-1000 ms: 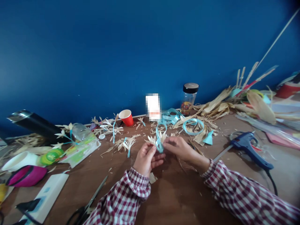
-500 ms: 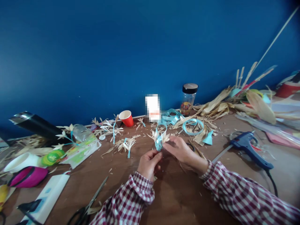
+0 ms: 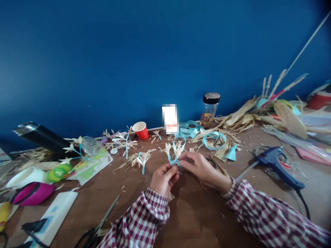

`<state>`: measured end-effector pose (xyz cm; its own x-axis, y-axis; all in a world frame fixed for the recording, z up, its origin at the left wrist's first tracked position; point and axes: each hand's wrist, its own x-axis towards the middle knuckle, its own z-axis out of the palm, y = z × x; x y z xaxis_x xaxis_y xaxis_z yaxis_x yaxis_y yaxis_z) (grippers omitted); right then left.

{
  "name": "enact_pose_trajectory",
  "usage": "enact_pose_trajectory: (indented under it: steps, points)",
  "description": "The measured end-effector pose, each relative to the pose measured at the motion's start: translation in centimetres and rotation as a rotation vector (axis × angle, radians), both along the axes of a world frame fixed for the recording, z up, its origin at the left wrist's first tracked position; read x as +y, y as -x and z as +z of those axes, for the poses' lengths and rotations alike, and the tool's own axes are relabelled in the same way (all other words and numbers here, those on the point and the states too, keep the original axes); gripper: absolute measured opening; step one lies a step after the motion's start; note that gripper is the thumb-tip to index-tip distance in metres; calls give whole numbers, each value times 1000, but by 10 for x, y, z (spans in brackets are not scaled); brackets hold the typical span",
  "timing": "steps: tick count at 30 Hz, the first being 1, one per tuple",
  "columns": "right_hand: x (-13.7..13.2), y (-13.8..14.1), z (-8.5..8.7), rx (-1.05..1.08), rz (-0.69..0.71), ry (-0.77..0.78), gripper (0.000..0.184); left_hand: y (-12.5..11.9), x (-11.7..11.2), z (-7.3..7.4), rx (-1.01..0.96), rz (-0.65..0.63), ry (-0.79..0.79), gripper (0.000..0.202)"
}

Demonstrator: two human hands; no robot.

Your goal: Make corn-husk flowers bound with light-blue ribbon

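My left hand [image 3: 162, 179] is closed, thumb and forefinger pinching the base of a small husk flower sprig [image 3: 178, 150] in front of me. Its pale petals stand up in two tufts, with light blue ribbon [image 3: 171, 160] wound about the lower part. On the right side of the sprig, the fingertips of my right hand [image 3: 201, 167] close on the ribbon near the base. The exact grip is partly hidden behind the fingers. From the sprig the ribbon loops back toward a coil of blue ribbon [image 3: 190, 129].
Scissors [image 3: 104, 217] and a white power strip [image 3: 55, 216] lie at the left. A blue glue gun [image 3: 280, 165] rests at the right. Behind stand a red paper cup [image 3: 141, 131] and a jar [image 3: 209, 112]. Finished-looking husk flowers [image 3: 142, 161] and dry husks [image 3: 240, 115] litter the table.
The petals have spread from one bunch into two tufts. My right hand has moved slightly, its fingertips now at the ribbon lower on the sprig; the view has shifted a little.
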<state>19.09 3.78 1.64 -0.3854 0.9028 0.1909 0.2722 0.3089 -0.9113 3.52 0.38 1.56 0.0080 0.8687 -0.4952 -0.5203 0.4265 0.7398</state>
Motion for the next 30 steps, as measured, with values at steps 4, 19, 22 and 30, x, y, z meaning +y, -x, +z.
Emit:
enact_pose_trajectory:
  steps: [4, 19, 22, 30]
  points:
    - [0, -2, 6, -50, 12, -104, 11, 0, -1, 2, -35, -5, 30, 12]
    - [-1, 0, 5, -68, -31, -267, 22, 5, -2, 2, -109, -87, 98, 5]
    - [0, 2, 4, -52, -17, -253, 24, 4, -3, 1, -144, -127, 86, 5]
    - [-3, 4, -1, -71, 8, -173, 21, -4, -10, 7, -83, -106, 109, 3]
